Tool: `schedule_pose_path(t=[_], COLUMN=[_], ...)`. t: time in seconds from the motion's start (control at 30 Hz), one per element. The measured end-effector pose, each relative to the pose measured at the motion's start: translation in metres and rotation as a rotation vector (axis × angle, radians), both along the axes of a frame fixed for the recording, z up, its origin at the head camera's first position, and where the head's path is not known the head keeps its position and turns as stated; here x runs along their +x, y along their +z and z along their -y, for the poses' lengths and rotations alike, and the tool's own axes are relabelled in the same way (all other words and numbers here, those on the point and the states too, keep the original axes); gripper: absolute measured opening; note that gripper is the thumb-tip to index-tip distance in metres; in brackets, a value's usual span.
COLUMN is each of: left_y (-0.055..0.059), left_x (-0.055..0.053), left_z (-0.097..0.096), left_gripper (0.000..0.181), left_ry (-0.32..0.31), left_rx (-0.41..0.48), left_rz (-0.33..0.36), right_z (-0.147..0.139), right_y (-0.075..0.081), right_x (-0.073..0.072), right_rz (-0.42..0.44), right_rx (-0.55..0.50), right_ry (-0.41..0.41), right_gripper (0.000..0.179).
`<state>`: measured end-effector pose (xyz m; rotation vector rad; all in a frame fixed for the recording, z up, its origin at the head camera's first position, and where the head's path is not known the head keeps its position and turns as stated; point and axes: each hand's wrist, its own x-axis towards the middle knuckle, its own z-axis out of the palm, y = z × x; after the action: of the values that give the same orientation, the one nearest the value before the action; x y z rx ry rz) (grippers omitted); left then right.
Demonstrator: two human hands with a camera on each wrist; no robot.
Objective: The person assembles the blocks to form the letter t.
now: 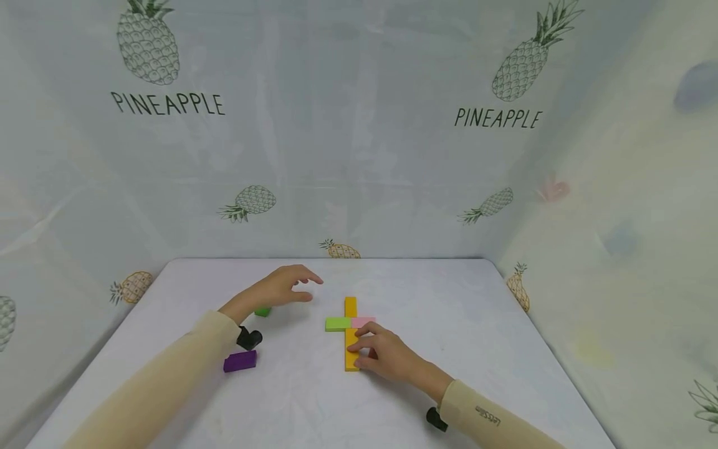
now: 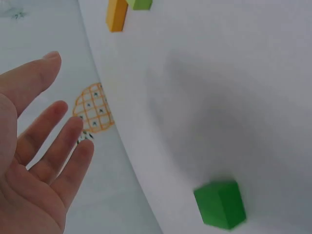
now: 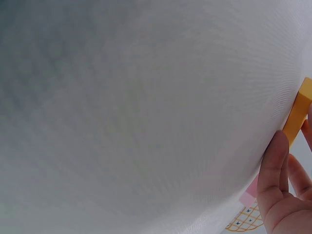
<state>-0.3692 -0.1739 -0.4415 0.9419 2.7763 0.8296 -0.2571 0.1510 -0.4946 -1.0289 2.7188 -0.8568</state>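
Several flat blocks form a cross on the white table. A far yellow block [image 1: 350, 305] stands at its top, a light green block [image 1: 336, 324] on its left, and a pink block [image 1: 364, 321] on its right. My right hand [image 1: 387, 357] pinches the long near yellow block [image 1: 351, 364] at the bottom, thumb and fingers bent over it. In the right wrist view, fingers [image 3: 274, 161] lie along that block's side. My left hand [image 1: 280, 285] hovers left of the cross, holding nothing, its fingers loosely bent. A dark green block [image 2: 220, 204] lies below it, partly hidden in the head view.
A purple block [image 1: 240, 362] lies on the table [image 1: 291, 405] at the left, near my left sleeve. Dark wrist-worn devices show at the left wrist [image 1: 249, 338] and right wrist [image 1: 436, 419]. A pineapple-print curtain [image 1: 336, 137] hangs behind the table's far edge.
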Motion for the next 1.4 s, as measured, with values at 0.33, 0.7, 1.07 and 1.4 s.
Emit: schedule_pose_path(t=[0.33, 0.7, 1.07, 1.4], left_y=[-0.012, -0.031, -0.042, -0.044], left_x=[0.025, 0.055, 0.064, 0.063], left_z=[0.053, 0.081, 0.084, 0.073], left_gripper=[0.038, 0.040, 0.038, 0.030], left_ry=[0.152, 0.358, 0.453, 0.508], left_rx=[-0.025, 0.021, 0.058, 0.082], left_rz=[-0.068, -0.069, -0.028, -0.026], right_z=[0.000, -0.002, -0.003, -0.001], right_y=[0.002, -0.002, -0.002, -0.005], right_x=[0.002, 0.000, 0.000, -0.001], right_rz=[0.004, -0.002, -0.015, -0.014], right_rx=[-0.008, -0.004, 0.008, 0.011], right_ry=[-0.004, -0.009, -0.008, -0.004], right_gripper=[0.027, 0.027, 0.028, 0.027])
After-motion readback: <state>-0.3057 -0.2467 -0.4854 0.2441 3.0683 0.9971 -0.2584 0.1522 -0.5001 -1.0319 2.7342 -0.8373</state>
